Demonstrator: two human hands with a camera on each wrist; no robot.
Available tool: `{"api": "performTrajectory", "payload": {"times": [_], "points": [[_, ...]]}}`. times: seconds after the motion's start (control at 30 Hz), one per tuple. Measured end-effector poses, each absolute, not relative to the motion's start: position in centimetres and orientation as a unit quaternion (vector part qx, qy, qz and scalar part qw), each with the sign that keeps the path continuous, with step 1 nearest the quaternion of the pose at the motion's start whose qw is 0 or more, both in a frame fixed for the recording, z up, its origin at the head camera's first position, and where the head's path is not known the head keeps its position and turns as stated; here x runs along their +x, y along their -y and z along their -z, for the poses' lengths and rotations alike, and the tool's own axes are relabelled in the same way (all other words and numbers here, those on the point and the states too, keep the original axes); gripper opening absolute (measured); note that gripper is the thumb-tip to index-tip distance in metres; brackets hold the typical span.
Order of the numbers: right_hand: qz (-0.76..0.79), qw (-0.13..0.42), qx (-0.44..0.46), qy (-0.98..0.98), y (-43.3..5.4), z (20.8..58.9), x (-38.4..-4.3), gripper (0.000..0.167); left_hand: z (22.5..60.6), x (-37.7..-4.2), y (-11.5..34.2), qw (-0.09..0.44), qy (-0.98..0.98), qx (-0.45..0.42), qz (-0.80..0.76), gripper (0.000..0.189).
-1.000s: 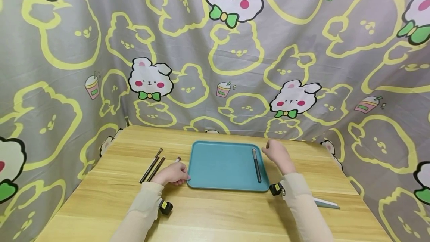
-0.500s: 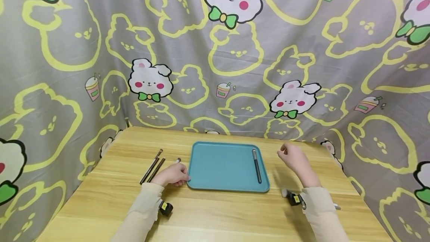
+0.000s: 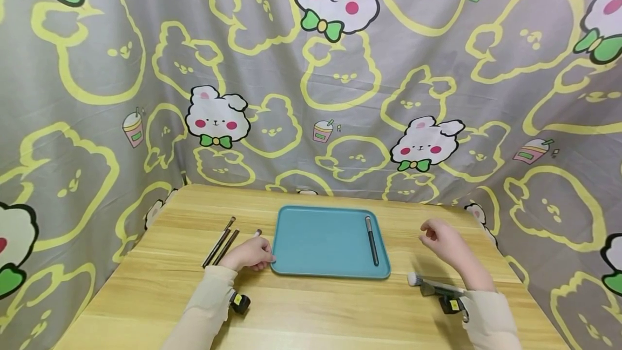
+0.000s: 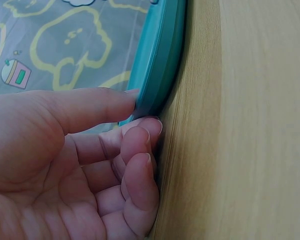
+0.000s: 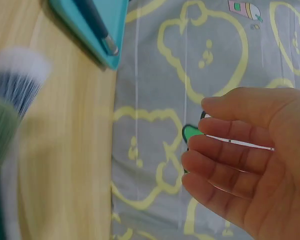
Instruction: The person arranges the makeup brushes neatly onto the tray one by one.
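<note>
The left grip (image 3: 249,253) is pinched on the tray (image 3: 316,242) by its near-left corner; the right grip (image 3: 444,241) is empty, fingers loosely bent, held beyond the loose brushes (image 3: 427,288) on the bench (image 3: 335,312). A dark brush (image 3: 372,242) is laid inside the tray's right rim. The tray is best steadied lightly, and any brush lifted by its handle, bristles untouched.

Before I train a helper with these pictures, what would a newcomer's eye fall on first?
Probably the teal tray on the wooden table, with a single dark-handled makeup brush lying along its right side and the left hand pinching its near left corner. Next might come the gray curtain behind, printed with yellow outlines and white rabbit faces. The right hand, holding nothing, is off to the tray's right.
</note>
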State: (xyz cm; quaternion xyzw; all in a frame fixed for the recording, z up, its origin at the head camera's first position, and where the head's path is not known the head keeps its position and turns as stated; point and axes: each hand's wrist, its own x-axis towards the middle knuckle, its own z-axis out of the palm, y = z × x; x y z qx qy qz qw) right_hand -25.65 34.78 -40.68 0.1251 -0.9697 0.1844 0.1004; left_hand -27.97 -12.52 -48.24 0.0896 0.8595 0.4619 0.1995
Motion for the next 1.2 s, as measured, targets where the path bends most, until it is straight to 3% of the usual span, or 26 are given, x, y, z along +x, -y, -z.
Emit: {"api": "performTrajectory", "payload": {"times": [0.23,0.67,1.0,1.2], "points": [[-0.172,0.094,0.125,0.973,-36.8,41.5,-24.5,0.011,48.3,-28.0,12.5,0.201,-0.859,0.090,-0.462,0.025],[-0.190,0.015,0.103,0.976,-39.5,43.5,-22.9,0.009,48.2,-28.0,12.5,0.199,-0.860,0.090,-0.462,0.025],[-0.205,-0.062,0.094,0.972,-39.4,44.8,-22.5,0.016,48.2,-27.9,12.5,0.194,-0.863,0.087,-0.459,0.024],[-0.203,-0.070,0.092,0.972,-39.1,45.2,-22.4,0.017,48.3,-27.9,12.5,0.193,-0.864,0.087,-0.458,0.026]]}}
